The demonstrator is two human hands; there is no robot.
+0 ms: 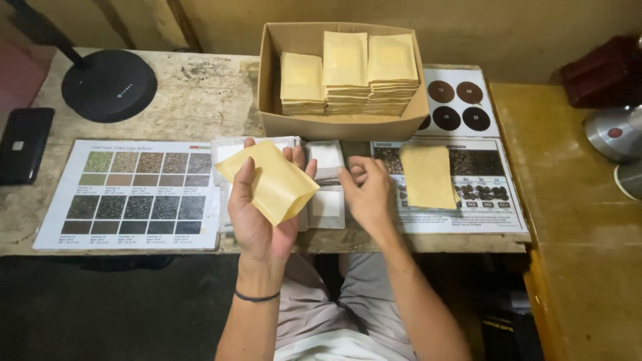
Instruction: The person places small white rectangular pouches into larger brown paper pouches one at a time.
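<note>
nearest the camera, the person's lap in light grey trousers sits under the table edge, with both forearms reaching up over it; a dark band circles the left wrist. the left hand [262, 207] is palm up and grips a yellow paper pouch [271, 180], thumb on one side and fingertips curled over the far edge, so the pouch lies tilted across the palm. the right hand [366, 190] hovers just beside it, empty, fingers loosely curled, above a small pile of white filter sachets [326, 200] lying on the wooden table [200, 100]. more white sachets show behind the held pouch. to the right a second yellow pouch [428, 177] lies flat on a printed sheet with bean pictures [491, 217]. to the left lies a laminated colour chart [134, 194] with rows of green to dark brown squares, and a black phone [23, 144] near the table's left edge. farther back stands an open cardboard box [267, 80] holding three stacks of yellow pouches [348, 67]. a card with dark round swatches [461, 103] lies just right of the box, and a round black lamp base [109, 85] sits at the far left.
</note>
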